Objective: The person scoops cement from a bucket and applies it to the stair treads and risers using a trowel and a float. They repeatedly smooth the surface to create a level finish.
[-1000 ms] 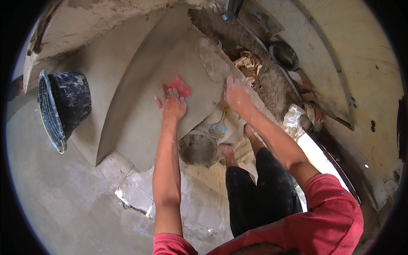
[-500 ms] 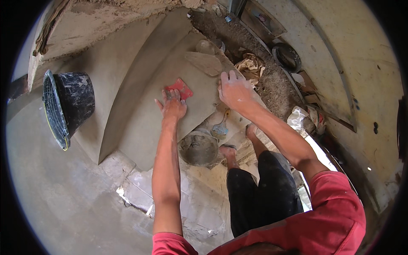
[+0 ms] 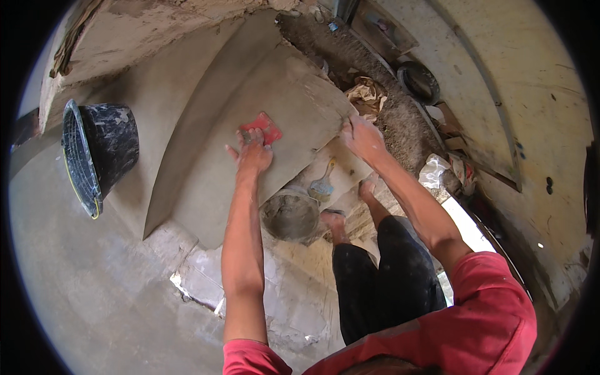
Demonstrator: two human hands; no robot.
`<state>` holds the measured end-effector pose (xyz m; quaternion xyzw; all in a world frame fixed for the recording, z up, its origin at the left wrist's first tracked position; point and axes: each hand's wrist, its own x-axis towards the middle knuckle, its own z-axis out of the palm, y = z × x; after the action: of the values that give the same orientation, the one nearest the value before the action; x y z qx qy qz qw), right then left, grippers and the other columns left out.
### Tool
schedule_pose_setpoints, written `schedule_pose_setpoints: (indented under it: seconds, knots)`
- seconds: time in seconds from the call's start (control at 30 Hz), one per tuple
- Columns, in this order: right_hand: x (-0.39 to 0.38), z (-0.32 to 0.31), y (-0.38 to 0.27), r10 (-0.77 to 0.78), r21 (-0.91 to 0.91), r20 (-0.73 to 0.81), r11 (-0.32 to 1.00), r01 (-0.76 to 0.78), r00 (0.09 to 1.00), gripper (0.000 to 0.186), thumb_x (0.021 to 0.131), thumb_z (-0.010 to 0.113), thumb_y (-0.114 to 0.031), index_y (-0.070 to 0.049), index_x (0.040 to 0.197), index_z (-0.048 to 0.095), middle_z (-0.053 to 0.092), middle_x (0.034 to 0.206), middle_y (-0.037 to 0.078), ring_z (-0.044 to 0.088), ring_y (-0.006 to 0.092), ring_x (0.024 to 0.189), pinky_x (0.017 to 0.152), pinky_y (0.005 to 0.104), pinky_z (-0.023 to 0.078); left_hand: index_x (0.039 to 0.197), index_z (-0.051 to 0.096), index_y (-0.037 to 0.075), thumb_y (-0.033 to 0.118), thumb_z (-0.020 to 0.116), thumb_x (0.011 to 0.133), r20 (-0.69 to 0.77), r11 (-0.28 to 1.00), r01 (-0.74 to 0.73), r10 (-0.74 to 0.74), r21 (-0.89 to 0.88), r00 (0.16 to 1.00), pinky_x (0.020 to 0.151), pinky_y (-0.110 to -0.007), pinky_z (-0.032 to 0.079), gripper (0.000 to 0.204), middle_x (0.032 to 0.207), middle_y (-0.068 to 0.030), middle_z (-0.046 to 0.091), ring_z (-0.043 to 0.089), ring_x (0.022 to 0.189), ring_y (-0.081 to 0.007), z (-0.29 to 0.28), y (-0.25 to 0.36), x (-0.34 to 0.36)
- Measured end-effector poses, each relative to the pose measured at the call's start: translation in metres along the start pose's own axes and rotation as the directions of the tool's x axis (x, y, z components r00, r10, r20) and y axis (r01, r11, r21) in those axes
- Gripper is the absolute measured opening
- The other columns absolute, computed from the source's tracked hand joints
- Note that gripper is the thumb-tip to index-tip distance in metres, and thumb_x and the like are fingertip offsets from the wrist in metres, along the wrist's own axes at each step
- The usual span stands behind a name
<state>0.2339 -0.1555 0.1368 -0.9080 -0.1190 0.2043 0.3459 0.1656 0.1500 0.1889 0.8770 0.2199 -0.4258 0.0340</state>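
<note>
On the smooth grey plaster slab point(image 3: 219, 162), my left hand point(image 3: 252, 153) lies over the near edge of a small red flat piece point(image 3: 265, 127). Its fingers close on that edge while the thumb sticks out to the left. Farther right, at the slab's outer edge, my right hand point(image 3: 364, 136) is curled with its knuckles up. What it grips is hidden and smeared; a pale streak runs along the plaster beyond its fingers. Between my forearms stands a bucket of grey mortar point(image 3: 289, 214). A paintbrush point(image 3: 322, 185) with a yellowish handle lies beside the bucket.
A black bucket point(image 3: 111, 140) lies tipped at the left, beyond a curved plaster ridge point(image 3: 181, 131). Crumpled brown paper point(image 3: 367, 97) and a dark round tub point(image 3: 419, 83) are at the right. My feet point(image 3: 334, 219) are close to the mortar bucket.
My right hand has moved right and slightly nearer, its fingers curling more. The pale flat shape beyond it has become a blurred streak. My left hand stays at the red piece.
</note>
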Motion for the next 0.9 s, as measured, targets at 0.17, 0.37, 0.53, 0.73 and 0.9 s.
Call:
schedule_pose_setpoints:
  seconds: [0.17,0.37,0.53,0.73,0.9]
  knots:
    - [-0.044,-0.038,0.022,0.043,-0.007,0.104,0.999,-0.042,0.994,0.035,0.105,0.051,-0.036,-0.004,0.111,0.063,0.07,0.094,0.028,0.069,0.0508,0.094,0.084,0.06,0.053,0.172,0.024,0.015,0.036,0.044,0.108,-0.003,1.0,-0.006,0.006,-0.001,1.0,0.127,-0.075,-0.004,0.07,0.18,-0.0024,0.018,0.004,0.167,-0.0357,-0.003,-0.001,-0.001]
    - [0.099,-0.098,-0.015,-0.225,-0.306,0.224,0.907,0.288,0.948,0.047,0.108,0.047,-0.049,-0.006,0.117,0.065,0.074,0.109,0.026,0.07,0.046,0.108,0.093,0.0577,0.055,0.172,0.025,0.013,0.034,0.044,0.108,-0.038,0.999,-0.017,0.018,0.03,0.999,0.127,-0.075,-0.001,0.07,0.18,-0.0028,0.02,0.005,0.167,-0.0378,0.008,-0.001,0.001]
    - [0.216,-0.105,-0.067,-0.361,-0.518,0.362,0.689,0.507,0.859,0.051,0.104,0.053,-0.048,-0.004,0.116,0.074,0.076,0.105,0.024,0.073,0.0448,0.104,0.092,0.0562,0.058,0.171,0.026,0.012,0.034,0.046,0.107,-0.04,0.998,0.021,-0.018,0.061,0.999,0.128,-0.074,0.002,0.07,0.179,-0.0034,0.022,0.008,0.166,-0.0371,0.001,0.005,-0.001]
    - [0.259,-0.11,-0.069,-0.358,-0.514,0.541,0.576,0.636,0.761,0.052,0.097,0.058,-0.048,-0.004,0.116,0.077,0.076,0.117,0.024,0.072,0.0436,0.112,0.097,0.0544,0.057,0.172,0.022,0.013,0.05,0.058,0.105,-0.434,0.988,-0.152,0.124,-0.028,0.892,0.131,-0.067,0.006,0.085,0.18,-0.003,0.02,0.011,0.167,-0.0299,-0.003,0.062,0.03]
    - [0.251,-0.118,-0.057,-0.228,-0.529,0.638,0.564,0.634,0.736,0.054,0.099,0.057,-0.048,-0.003,0.123,0.074,0.073,0.125,0.027,0.069,0.0456,0.118,0.101,0.0526,0.056,0.173,0.016,0.013,0.051,0.062,0.103,-0.349,0.993,-0.114,0.117,0.03,0.93,0.132,-0.066,0.006,0.092,0.181,-0.0035,0.014,0.008,0.167,-0.0277,0.005,0.081,0.036]
